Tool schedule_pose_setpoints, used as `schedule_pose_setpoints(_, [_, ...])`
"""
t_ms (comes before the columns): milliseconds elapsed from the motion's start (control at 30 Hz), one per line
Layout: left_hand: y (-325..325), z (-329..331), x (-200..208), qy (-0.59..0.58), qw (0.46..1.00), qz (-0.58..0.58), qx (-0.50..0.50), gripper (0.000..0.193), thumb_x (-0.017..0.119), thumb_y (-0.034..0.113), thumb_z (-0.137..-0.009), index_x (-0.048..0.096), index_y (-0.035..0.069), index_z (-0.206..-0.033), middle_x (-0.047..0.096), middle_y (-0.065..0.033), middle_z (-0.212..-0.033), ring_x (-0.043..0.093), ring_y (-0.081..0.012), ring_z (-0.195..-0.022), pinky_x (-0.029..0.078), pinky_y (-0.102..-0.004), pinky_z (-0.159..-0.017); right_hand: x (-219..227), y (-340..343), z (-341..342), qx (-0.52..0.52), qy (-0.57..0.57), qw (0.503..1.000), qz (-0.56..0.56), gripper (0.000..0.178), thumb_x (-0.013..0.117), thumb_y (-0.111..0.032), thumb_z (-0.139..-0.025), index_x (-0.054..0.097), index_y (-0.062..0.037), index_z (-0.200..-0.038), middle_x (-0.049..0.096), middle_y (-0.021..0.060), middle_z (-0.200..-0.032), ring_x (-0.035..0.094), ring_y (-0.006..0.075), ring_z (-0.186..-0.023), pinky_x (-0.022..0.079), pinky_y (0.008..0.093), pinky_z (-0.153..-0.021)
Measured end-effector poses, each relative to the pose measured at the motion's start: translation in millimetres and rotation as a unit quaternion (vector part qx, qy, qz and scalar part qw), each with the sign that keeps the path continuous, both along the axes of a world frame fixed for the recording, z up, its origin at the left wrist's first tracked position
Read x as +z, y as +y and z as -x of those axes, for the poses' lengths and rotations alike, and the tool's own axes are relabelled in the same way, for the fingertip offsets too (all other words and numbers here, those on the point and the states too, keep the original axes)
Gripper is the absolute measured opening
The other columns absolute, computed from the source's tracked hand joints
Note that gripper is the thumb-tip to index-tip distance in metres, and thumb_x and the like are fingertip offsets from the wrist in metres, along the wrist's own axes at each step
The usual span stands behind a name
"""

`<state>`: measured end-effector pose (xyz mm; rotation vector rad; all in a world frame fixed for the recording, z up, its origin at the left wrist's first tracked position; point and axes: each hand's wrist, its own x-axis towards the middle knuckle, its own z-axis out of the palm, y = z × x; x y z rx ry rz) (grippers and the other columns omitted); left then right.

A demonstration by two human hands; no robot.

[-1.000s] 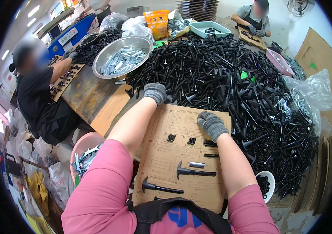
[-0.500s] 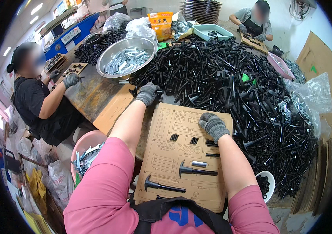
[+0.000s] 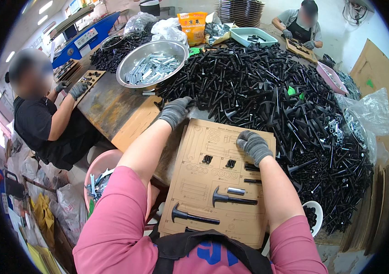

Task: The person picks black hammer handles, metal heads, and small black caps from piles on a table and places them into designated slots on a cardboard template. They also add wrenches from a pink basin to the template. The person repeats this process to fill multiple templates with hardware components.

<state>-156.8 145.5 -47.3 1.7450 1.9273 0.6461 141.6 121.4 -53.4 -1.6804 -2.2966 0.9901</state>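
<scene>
Grey-gloved, your left hand [image 3: 176,112] is beside the black pile [image 3: 249,86], your right hand [image 3: 254,146] over the brown board [image 3: 240,217]; fingers' grip I cannot tell.

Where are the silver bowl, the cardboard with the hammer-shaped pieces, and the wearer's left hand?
Silver bowl [image 3: 146,49], head view: far inner wall.
Cardboard [image 3: 249,219], head view: lower right, beside no piece's surface.
Left hand [image 3: 176,112], head view: gloved back.

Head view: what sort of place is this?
Probably a hardware workshop or small factory: there's a big heap of black metal parts, a metal bowl of silvery tubes, and a cardboard sheet printed with part outlines.
</scene>
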Motion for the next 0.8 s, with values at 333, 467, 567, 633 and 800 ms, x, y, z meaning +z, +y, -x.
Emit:
schedule_pose_setpoints(333, [-38, -96, 19, 0.208, 0.942, -0.038, -0.259, 0.021, 0.052, 0.019, -0.08, 0.06, 0.006, -0.094, 0.063, -0.0144, -0.081, 0.061, -0.0286, -0.078, 0.049, -0.0365, -0.069, 66, -35, 52, 0.115, -0.134, 0.951, -0.253, 0.064, 0.063, -0.033, -0.073, 0.035, -0.0089, -0.125, 0.045, 0.0156, -0.121, 0.049, 0.0302, -0.106, 0.042, 0.0362, -0.089])
schedule_pose_setpoints(467, [-58, -121, 62, 0.266, 0.932, 0.1, -0.225, 0.019, 0.052, 0.017, -0.079, 0.062, 0.005, -0.091, 0.063, -0.0149, -0.083, 0.061, -0.0287, -0.081, 0.049, -0.037, -0.07, 51, -31, 50, 0.094, -0.169, 0.965, -0.179, 0.039, 0.055, -0.023, -0.079, 0.047, -0.0089, -0.115, 0.056, 0.0155, -0.104, 0.056, 0.0309, -0.093, 0.046, 0.0382, -0.081])
schedule_pose_setpoints(567, [-48, -115, 37, 0.265, 0.936, 0.125, -0.196, 0.019, 0.05, 0.016, -0.079, 0.063, 0.006, -0.09, 0.063, -0.0149, -0.084, 0.061, -0.0289, -0.081, 0.049, -0.0373, -0.071, 44, -25, 46, 0.106, -0.211, 0.965, -0.117, 0.027, 0.053, -0.018, -0.08, 0.056, -0.0086, -0.105, 0.057, 0.0149, -0.103, 0.056, 0.03, -0.093, 0.047, 0.0392, -0.079])
schedule_pose_setpoints(633, [-53, -98, 26, 0.333, 0.906, 0.034, -0.26, 0.02, 0.048, 0.016, -0.08, 0.063, 0.007, -0.089, 0.063, -0.0149, -0.085, 0.061, -0.0291, -0.081, 0.049, -0.0378, -0.071, 31, -25, 35, 0.126, -0.216, 0.956, -0.151, 0.024, 0.051, -0.011, -0.08, 0.058, -0.0083, -0.102, 0.056, 0.0131, -0.104, 0.057, 0.0278, -0.096, 0.048, 0.0402, -0.078])
schedule_pose_setpoints(800, [-63, -66, -6, 0.332, 0.899, -0.084, -0.275, 0.022, 0.055, 0.018, -0.078, 0.058, 0.011, -0.098, 0.059, -0.0096, -0.09, 0.058, -0.0267, -0.084, 0.047, -0.036, -0.074, 43, -35, 12, 0.096, -0.293, 0.941, -0.141, 0.026, 0.054, -0.024, -0.08, 0.058, -0.0124, -0.103, 0.05, 0.0126, -0.11, 0.055, 0.0277, -0.098, 0.047, 0.0384, -0.081])
